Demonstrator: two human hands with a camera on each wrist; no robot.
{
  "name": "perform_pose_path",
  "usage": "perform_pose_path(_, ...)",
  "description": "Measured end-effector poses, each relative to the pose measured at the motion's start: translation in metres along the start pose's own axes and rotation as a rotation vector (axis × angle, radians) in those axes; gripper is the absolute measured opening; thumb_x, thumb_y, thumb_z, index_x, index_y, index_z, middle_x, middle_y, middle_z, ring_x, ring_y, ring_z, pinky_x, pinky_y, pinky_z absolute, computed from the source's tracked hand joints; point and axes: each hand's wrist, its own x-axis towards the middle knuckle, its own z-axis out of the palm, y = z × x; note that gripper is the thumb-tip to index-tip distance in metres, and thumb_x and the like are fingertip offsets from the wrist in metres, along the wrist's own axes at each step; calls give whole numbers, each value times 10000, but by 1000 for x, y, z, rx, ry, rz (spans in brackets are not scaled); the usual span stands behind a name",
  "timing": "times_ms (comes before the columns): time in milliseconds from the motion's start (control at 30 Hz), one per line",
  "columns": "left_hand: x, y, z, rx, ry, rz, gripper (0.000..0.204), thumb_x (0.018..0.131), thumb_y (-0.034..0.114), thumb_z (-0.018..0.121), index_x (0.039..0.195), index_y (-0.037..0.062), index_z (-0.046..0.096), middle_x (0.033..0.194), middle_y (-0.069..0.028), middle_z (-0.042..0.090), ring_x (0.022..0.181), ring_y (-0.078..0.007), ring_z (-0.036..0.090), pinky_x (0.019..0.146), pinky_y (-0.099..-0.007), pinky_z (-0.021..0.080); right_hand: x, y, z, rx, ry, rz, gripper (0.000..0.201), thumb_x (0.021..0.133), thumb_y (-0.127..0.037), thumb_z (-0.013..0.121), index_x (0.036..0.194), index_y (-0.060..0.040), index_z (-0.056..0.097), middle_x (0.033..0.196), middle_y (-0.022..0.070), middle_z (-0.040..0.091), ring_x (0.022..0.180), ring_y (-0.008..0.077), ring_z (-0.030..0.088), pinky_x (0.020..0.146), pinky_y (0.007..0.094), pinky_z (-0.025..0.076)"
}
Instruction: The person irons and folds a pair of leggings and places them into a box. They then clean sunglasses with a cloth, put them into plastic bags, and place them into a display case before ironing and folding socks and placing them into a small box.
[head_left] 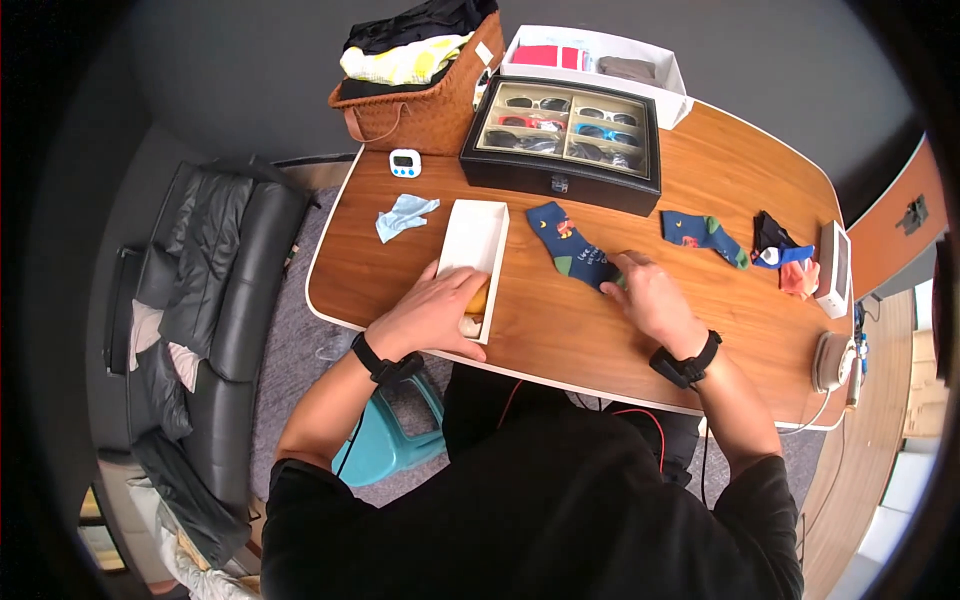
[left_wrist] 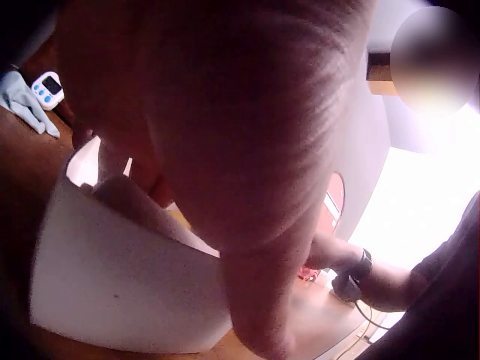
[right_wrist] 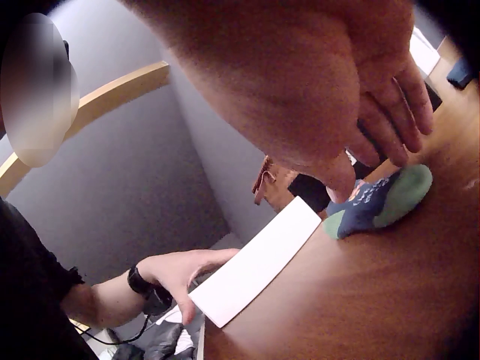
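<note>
A long white open box (head_left: 470, 240) lies near the table's front edge. My left hand (head_left: 425, 312) grips its near end, fingers over the rim and thumb along the outside, as the left wrist view also shows. Something yellow (head_left: 479, 298) inside is partly covered by this hand. A navy sock (head_left: 562, 240) with green heel and toe lies flat right of the box. Over the sock's near end is my right hand (head_left: 655, 300); in the right wrist view its fingers are loosely extended and the thumb tip overlaps the sock. A second navy sock (head_left: 705, 235) lies farther right.
Behind stand a black sunglasses case (head_left: 560, 188), a brown basket (head_left: 395, 125) of clothes and a white bin (head_left: 685, 100). A timer (head_left: 404, 163) and light-blue cloth (head_left: 405, 216) lie left. Small dark and coral garments (head_left: 797, 277) and a white box (head_left: 833, 270) are right.
</note>
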Motion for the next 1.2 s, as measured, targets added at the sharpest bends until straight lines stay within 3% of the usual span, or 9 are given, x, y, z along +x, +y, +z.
perform_pose_path(100,-1,0,5,34,-74,-18,1162,620,553,967,1497,-52,503,1524,-224,546,1495,-379,453,1287,-566,238,1,1,4,-29,10,-15,440,913,-213,807,1268,18,687,1205,221,716,1171,413,674,990,489,560)
perform_pose_path(200,-5,-5,15,94,5,33,1081,640,544,958,1454,-32,540,1456,-197,585,1456,-373,489,1284,-577,233,4,4,10,-41,11,-70,487,886,-205,825,1296,11,678,1227,211,708,1182,411,665,1022,479,546)
perform_pose_path(267,-8,-6,21,129,224,146,1036,646,546,953,1421,-18,559,1364,-181,616,1420,-370,511,1281,-572,231,6,6,14,-67,12,-80,515,875,-202,832,1317,7,669,1234,206,704,1181,406,665,1028,474,543)
perform_pose_path(400,-4,-1,19,29,202,112,972,652,548,947,1363,-15,596,1308,-176,629,1409,-369,512,1280,-577,223,8,1,15,-146,-41,-43,609,855,-202,847,1391,-7,634,1282,185,684,1209,380,652,1050,457,534)
perform_pose_path(567,-6,-3,16,62,50,88,897,645,544,952,1262,-29,643,1283,-176,635,1382,-374,525,1281,-558,225,8,-1,17,-187,-40,-53,666,854,-210,847,1441,-12,602,1313,168,667,1234,364,640,1059,457,531)
perform_pose_path(700,-7,0,20,53,107,70,889,639,539,957,1248,-28,645,1285,-181,625,1379,-378,523,1280,-549,231,6,2,21,-187,-16,-65,668,855,-216,847,1445,-20,601,1313,163,664,1233,356,639,1056,463,533)
perform_pose_path(967,-6,4,19,8,175,33,1122,624,577,965,1452,-36,523,1478,-259,547,1456,-415,460,1284,-552,224,3,2,21,-183,8,-70,643,851,-214,848,1417,-22,610,1307,155,656,1223,357,639,1044,466,536)
perform_pose_path(1100,-5,4,16,15,129,11,1157,620,600,963,1477,-33,511,1524,-258,520,1497,-423,422,1294,-561,214,4,1,20,-189,7,-70,643,851,-218,850,1414,-21,611,1305,152,656,1223,357,637,1041,469,535)
perform_pose_path(1200,-7,4,16,17,237,42,1159,622,615,958,1481,-23,513,1535,-251,514,1522,-423,397,1298,-579,214,2,0,17,-172,20,-64,621,842,-208,849,1390,-16,628,1275,169,668,1204,368,646,1035,468,538)
